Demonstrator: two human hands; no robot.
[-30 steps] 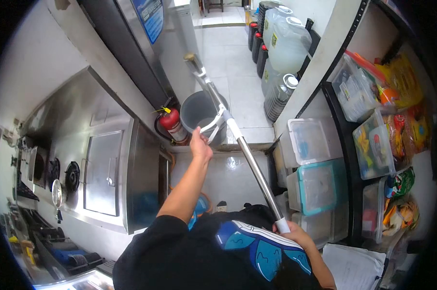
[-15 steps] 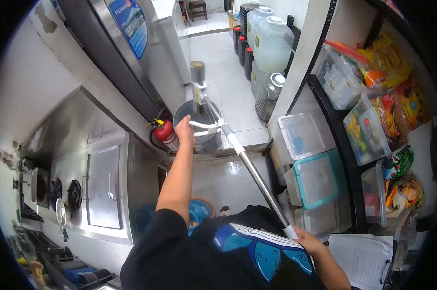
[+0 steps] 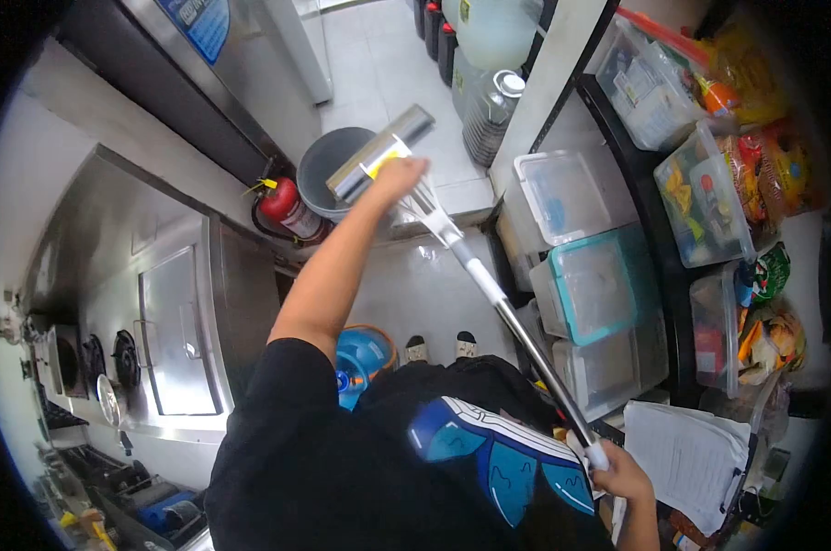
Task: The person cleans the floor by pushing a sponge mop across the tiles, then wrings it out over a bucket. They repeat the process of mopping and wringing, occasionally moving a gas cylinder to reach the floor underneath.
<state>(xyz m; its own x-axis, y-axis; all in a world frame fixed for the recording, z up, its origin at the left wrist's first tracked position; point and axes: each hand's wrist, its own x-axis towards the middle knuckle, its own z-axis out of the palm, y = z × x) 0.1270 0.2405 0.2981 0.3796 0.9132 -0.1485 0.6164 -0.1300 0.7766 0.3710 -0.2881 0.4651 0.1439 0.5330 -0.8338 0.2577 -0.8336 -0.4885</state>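
A sponge mop with a silver pole (image 3: pixel 537 354) slants across the view, its wide head (image 3: pixel 380 151) raised over the rim of a grey bucket (image 3: pixel 319 165). Close behind that head, my left hand (image 3: pixel 401 180) is closed around the mop's white frame; the exact grip is partly hidden by the hand itself. My right hand (image 3: pixel 623 474) wraps the pole's lower end, by my right side. A yellow label shows on the head, beside my left fingers.
A red fire extinguisher (image 3: pixel 287 207) stands left of the bucket. Stacked plastic boxes (image 3: pixel 599 289) and a loaded shelf line the right. Near my feet is a blue water jug (image 3: pixel 365 358). A steel counter (image 3: pixel 181 331) runs along the left.
The mop head has swung from upright to slanting sideways above the bucket. My left hand has moved right and up, from the white lever to beside the head. The view has tilted down.
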